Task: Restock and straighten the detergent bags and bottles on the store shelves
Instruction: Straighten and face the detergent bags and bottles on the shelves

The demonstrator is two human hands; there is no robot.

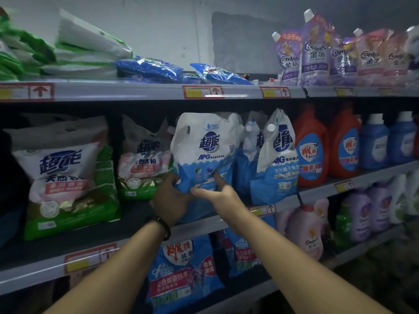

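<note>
While my left hand (pixel 170 201) and right hand (pixel 217 191) both clutch the blue-and-white detergent pouch (pixel 205 152) by its sagging base, it looks heavy, soft and floppy, best supported underneath.

Both arms extended forward and up. Left hand (pixel 170 200) and right hand (pixel 217 191) close together, fingers curled in a grip; left wrist banded.

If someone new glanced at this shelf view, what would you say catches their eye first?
Probably the white-and-blue bag at centre, gripped at its lower part by both the left hand and right hand on the middle shelf. Next, the two red bottles to its right, and the purple pouches standing at the top right.
</note>
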